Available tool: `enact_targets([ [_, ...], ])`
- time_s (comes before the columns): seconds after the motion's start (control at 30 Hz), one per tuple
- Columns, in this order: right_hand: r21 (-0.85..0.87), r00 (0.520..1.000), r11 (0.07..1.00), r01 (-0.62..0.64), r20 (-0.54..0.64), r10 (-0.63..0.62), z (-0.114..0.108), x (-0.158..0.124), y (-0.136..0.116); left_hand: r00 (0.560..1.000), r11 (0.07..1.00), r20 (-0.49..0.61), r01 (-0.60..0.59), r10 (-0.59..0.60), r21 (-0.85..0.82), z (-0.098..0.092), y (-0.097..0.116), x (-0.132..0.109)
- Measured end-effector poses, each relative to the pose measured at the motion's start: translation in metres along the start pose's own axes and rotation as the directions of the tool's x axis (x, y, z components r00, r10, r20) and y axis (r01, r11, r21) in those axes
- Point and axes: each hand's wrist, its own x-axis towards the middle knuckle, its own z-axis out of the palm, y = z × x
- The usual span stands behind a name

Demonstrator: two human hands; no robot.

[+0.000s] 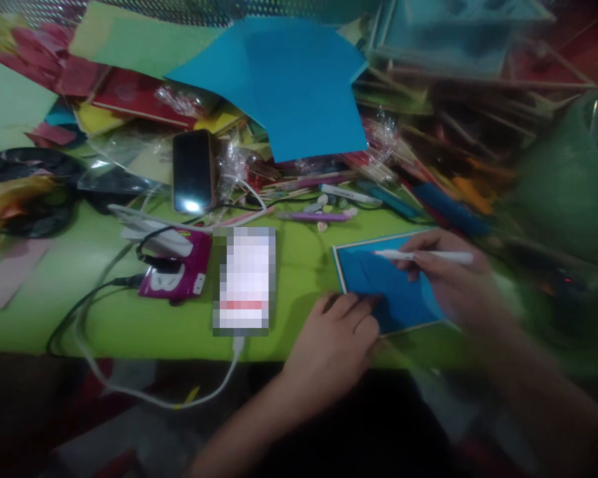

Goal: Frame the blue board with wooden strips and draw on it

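On a green desk (299, 259), from left: one black tray (54, 222), one magenta power strip (203, 262) and two phones, a dark-screened one (193, 166) behind and a bright-screened one (246, 279) in front, its display blurred, a white cable (238, 345) at its near end. Blue paper (303, 79) tops the clutter beyond; one purple pen (323, 217) lies in front of it. At right, one person's two hands meet over one blue panel (403, 299) with a pale border. The left hand (343, 325), unclenched, rests across its near-left edge; the right hand (453, 285) grips one white marker (448, 257), tip pointing left above the panel, whether touching one cannot tell.
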Motion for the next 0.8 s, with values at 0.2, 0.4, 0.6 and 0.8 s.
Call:
enact_targets([
  [0.2, -0.103, 0.999, 0.994, -0.025, 0.021, 0.027, -0.0047, -0.0018, 0.0061, 1.000, 1.000, -0.019, 0.001, -0.001, -0.005, 0.0012, -0.0002, 0.0003],
  [0.4, -0.248, 1.000, 0.969, 0.011, 0.027, -0.005, 0.0003, -0.0005, 0.0071, 0.999, 1.000, -0.033, -0.003, 0.003, 0.003, 0.0019, -0.0002, -0.0002],
  [0.6, -0.297, 0.999, 0.954, 0.037, 0.049, -0.024, 0.0012, -0.0003, 0.0088, 1.000, 1.000, -0.022, -0.002, 0.003, 0.011, 0.0011, 0.0003, -0.0004],
  [0.8, -0.296, 0.998, 0.955, 0.030, 0.062, -0.012, 0.0022, -0.0005, 0.0081, 1.000, 1.000, -0.016, 0.001, -0.001, 0.006, 0.0005, 0.0005, -0.0001],
])
